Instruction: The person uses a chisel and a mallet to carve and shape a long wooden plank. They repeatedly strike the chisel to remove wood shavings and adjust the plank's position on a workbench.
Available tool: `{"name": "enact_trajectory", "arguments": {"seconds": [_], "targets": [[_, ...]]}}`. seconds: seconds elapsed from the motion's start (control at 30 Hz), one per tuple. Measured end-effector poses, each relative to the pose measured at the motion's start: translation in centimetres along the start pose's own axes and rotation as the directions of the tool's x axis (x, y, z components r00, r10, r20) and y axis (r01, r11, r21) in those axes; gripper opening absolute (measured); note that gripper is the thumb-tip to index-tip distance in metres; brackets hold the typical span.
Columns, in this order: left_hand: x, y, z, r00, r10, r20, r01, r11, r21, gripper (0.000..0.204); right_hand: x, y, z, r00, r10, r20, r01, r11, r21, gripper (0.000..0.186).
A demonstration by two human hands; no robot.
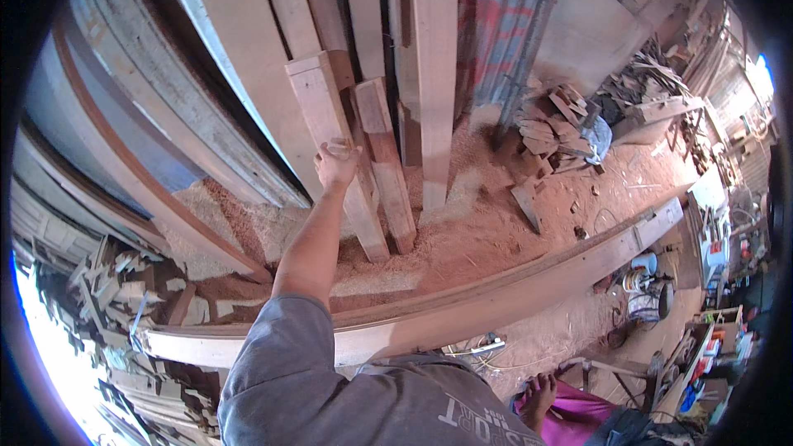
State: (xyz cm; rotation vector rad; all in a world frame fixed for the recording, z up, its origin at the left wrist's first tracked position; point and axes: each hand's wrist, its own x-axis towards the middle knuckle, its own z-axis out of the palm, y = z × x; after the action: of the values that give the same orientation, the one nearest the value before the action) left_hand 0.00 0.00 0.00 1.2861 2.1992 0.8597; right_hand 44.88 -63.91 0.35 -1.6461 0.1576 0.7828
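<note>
My left arm reaches forward and my left hand [337, 167] is closed on a thick wooden plank [314, 103] that leans among upright boards. A small pale bit shows at its fingers, too small to make out. Just right of it leans a shorter, darker-sided plank [384, 157], its foot on sawdust. A tall pale board [434, 74] stands farther right. My right hand [539, 394] hangs low beside the purple-pink cloth [574, 413], its fingers slightly apart and curled, with nothing seen in it.
A long wooden beam [446, 322] lies across in front of me. Wide boards [239, 41] lean at left. Scrap wood [549, 136] is heaped at back right, beside corrugated metal sheet [508, 25]. More offcuts [124, 289] lie at left. Buckets [644, 281] stand at right.
</note>
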Motion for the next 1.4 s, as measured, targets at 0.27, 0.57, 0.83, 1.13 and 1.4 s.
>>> {"name": "enact_trajectory", "arguments": {"seconds": [0.27, 0.57, 0.83, 1.13, 1.4], "targets": [[-4.0, -4.1, 0.5, 0.976, -0.001, 0.216, -0.016, 0.997, 0.076, 0.112, -0.5, 2.8, 1.8, 0.991, 0.119, -0.064, -0.119, 0.993, 0.003, 0.055], [9.7, -5.4, -0.3, 0.972, 0.060, 0.228, 0.049, 0.895, -0.444, 0.117, 3.6, 1.1, 0.0, 0.970, 0.184, 0.156, -0.168, 0.979, -0.115, 0.039], [14.2, -4.5, 2.4, 0.961, 0.189, 0.203, 0.014, 0.701, -0.713, 0.113, 0.0, 3.4, -6.6, 0.920, 0.365, 0.145, -0.369, 0.929, 0.003, 0.024], [13.4, -5.8, 2.8, 0.975, 0.081, 0.207, 0.090, 0.708, -0.701, 0.105, -1.7, 4.9, -6.0, 0.915, 0.404, -0.012, -0.403, 0.910, -0.098, 0.029], [9.3, -10.3, 5.4, 0.988, 0.110, 0.106, -0.050, 0.888, -0.457, 0.085, 0.8, 6.8, -7.3, 0.758, -0.338, 0.557, 0.617, 0.096, -0.781, 0.033]]}}
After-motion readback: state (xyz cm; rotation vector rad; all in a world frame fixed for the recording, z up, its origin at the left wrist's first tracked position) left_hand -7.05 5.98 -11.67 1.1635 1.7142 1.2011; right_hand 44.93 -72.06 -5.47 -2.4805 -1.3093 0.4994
